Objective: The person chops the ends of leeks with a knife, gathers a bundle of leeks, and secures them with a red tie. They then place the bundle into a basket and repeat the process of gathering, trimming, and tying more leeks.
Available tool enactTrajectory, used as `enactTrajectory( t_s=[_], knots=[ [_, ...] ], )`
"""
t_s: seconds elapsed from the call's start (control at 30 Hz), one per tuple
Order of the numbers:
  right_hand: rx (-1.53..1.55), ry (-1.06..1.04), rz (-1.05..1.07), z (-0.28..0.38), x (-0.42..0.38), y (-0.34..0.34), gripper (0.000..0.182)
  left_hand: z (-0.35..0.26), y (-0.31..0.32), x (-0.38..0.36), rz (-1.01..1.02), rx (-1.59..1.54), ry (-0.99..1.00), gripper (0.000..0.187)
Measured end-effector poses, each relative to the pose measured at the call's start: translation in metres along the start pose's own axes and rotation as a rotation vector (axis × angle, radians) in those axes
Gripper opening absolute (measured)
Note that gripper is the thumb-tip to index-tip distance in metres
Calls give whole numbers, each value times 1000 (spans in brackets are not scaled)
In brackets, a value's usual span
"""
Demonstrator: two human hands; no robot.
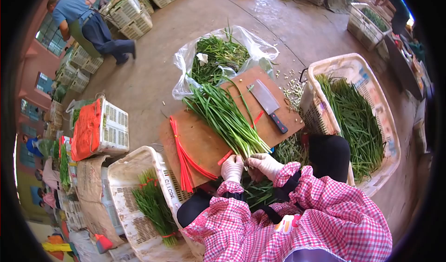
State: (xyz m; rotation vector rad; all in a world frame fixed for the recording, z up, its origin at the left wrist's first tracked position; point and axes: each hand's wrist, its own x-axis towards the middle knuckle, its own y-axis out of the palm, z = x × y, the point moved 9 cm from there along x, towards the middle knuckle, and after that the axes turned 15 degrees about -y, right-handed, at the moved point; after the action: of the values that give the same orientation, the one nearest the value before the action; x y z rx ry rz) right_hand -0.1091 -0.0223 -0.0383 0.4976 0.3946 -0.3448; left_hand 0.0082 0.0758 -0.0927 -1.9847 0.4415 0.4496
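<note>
A loose bunch of garlic chives [223, 118] lies across a brown board [204, 141], its pale stem ends toward me. My left hand [232, 169], in a whitish glove, is closed in a pinch just below those ends, close to a red strip [225, 157] that passes under the bunch. Beside it my right hand [266, 165], gloved too, has its fingers pinched together at the stem ends. What either hand holds is too small to make out. A cleaver [265, 97] with a dark handle rests right of the bunch. More red strips [180, 155], tied near the top, lie at left.
Right of me stands a white crate [392, 136] full of loose chives. At left, another crate [121, 187] holds tied bunches. Beyond the board sits a clear plastic bag [185, 71] of greens. Stem scraps [295, 92] litter the floor. A person [88, 23] walks at upper left.
</note>
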Motion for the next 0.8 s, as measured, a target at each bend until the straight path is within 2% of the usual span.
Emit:
enactTrajectory(
  t_s=[0.1, 0.27, 0.37, 0.43, 0.5, 0.53, 0.57, 0.6, 0.63, 0.67, 0.7, 0.77, 0.8],
  knots=[
    [-164, -208, 102, 56, 10, 11, 28, -2, -1, 0, -36, 32, 9, 36],
    [-101, -474, 267, 186, -20, 55, 37, -3, -2, -1, -29, 49, 4, 38],
    [-37, -614, 335, 229, -36, 65, 39, 0, 2, 3, 4, 42, -10, 38],
    [-41, -648, 274, 229, -36, 63, 37, 0, 4, 4, 11, 31, -4, 38],
    [-98, -644, 199, 202, -24, 53, 33, 1, 3, 5, -13, 23, 9, 39],
    [-255, -590, 67, 181, -19, 43, 32, 1, 4, 6, -6, 23, 6, 40],
    [-529, -793, 18, 162, -7, 31, 35, 2, 5, 5, -4, 25, 6, 40],
    [-883, -857, -55, 144, -5, 23, 39, 2, 3, 2, -28, -22, 27, 40],
    [-1079, -831, -107, 118, 0, 14, 43, 1, 1, 0, -51, -69, 50, 40],
    [-1224, -696, -94, 92, 6, 6, 43, -2, -1, -1, -50, -8, 61, 38],
    [-1278, -743, -98, 72, 4, 2, 45, -3, -6, -8, -14, -85, 30, 36],
    [-1394, -463, -22, 35, 10, -7, 47, -1, -3, -6, -33, -76, 48, 34],
    [-1386, -458, -24, 27, 11, -11, 47, 2, 0, -5, -29, -67, 48, 34]
  ],
)
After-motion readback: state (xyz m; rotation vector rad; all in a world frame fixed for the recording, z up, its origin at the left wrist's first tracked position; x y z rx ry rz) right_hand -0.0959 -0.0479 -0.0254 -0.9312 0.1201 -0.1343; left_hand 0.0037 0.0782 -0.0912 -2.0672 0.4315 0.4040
